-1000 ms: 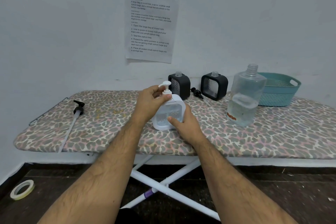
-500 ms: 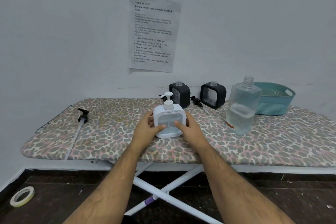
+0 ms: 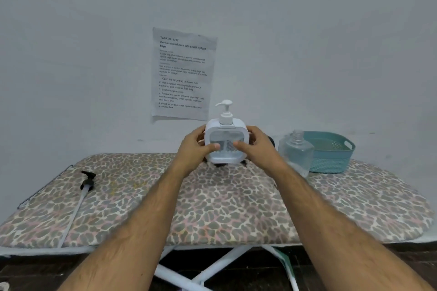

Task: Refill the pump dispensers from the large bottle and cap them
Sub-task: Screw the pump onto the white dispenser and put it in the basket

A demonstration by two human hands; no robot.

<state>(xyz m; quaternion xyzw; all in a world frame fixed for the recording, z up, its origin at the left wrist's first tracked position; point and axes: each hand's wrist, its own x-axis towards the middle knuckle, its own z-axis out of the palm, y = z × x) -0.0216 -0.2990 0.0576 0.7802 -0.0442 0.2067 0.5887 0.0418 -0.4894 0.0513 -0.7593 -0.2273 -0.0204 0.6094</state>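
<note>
- Half a second ago the white pump dispenser [image 3: 224, 143] stood on the ironing board [image 3: 231, 203]; now both hands have lifted it up off the leopard-print cover.
- Left hand [image 3: 194, 149] wraps round the left side of it, thumb pressed on the clear front.
- Right hand [image 3: 254, 146] wraps round the right side the same way, thumb on the front too.
- Its white pump top [image 3: 225, 111] is on, so I think this one is filled and capped.
- Right of the hands stands the large bottle [image 3: 295, 152] with no cap, with clear liquid inside, just in front of the teal basket [image 3: 331, 151].
- A loose black pump [image 3: 87, 181] with a long tube lies far off on the left of the board.
- Black things peek out behind the dispenser, mostly hidden.
- What could go wrong: the right arm is near the open bottle, so a bump could knock it over and spill it.
- If the pump top is not screwed tight, tipping the dispenser could make it leak.
</note>
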